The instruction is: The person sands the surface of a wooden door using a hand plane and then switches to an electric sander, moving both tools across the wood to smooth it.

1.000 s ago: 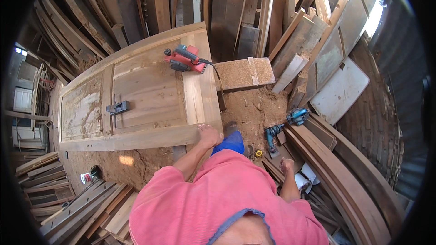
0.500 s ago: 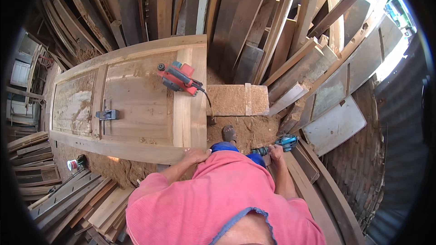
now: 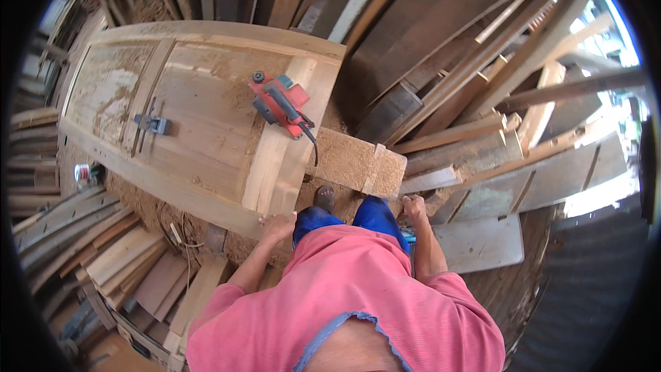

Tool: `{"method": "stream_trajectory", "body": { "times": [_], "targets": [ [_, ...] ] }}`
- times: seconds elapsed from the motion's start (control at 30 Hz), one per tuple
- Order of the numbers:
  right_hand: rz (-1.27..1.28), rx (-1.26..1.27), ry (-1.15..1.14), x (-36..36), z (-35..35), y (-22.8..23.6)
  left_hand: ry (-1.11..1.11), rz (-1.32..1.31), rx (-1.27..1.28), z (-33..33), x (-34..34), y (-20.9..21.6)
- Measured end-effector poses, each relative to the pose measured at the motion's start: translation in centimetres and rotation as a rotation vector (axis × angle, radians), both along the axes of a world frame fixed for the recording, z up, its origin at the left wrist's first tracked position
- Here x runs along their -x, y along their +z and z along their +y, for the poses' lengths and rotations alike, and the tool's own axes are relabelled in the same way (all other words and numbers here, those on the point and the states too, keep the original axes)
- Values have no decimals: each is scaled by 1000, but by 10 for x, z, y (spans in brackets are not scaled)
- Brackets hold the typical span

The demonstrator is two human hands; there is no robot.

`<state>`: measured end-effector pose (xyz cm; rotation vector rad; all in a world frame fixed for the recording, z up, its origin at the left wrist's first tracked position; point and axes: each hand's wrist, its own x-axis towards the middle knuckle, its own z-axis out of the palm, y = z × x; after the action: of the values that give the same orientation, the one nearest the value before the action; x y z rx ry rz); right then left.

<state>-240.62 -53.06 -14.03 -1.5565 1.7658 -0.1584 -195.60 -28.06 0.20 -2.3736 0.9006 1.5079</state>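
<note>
My left hand [image 3: 277,226] rests with fingers spread at the near edge of a panelled wooden door [image 3: 160,173] that lies flat. My right hand [image 3: 414,209] hangs beside my right knee with its fingers curled in, and I see nothing in it. On the door's right end sits a red and grey electric planer [image 3: 281,105], its black cord trailing off toward the edge. A small metal hand plane [image 3: 152,124] with a crossbar handle lies farther left on the door. Beside my right forearm only a teal sliver [image 3: 411,238] shows; the rest is hidden.
A sawdust-covered board [image 3: 354,162] lies just past my feet. Planks [image 3: 441,110] lean at the back and right, near a pale flat panel [image 3: 475,242]. Stacked timber [image 3: 124,251] lies at the left, with a white and red container [image 3: 82,172] and a loose cable nearby.
My right hand has moved forward, away from the teal-blue power tool, now mostly hidden behind my arm and leg. My body and view have turned right. My left hand stays by the door edge.
</note>
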Motion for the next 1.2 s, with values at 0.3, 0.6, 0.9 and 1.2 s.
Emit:
{"method": "stream_trajectory", "body": {
  "times": [0.3, 0.6, 0.9, 1.2],
  "targets": [
    [-140, 70, 462, -202, -198, 26, 1304, 486, 602, 21, 106, -94],
    [-172, -36, 654, -328, -267, 66, 2763, 746, 1043, -36, 71, -162],
    [13, -327, 810, -323, -228, 38, 3038, 362, 1736, -97, 47, -145],
    [-66, -238, 939, -384, -250, 100, 3070, 478, 1643, -79, 49, -126]
  ]
}}
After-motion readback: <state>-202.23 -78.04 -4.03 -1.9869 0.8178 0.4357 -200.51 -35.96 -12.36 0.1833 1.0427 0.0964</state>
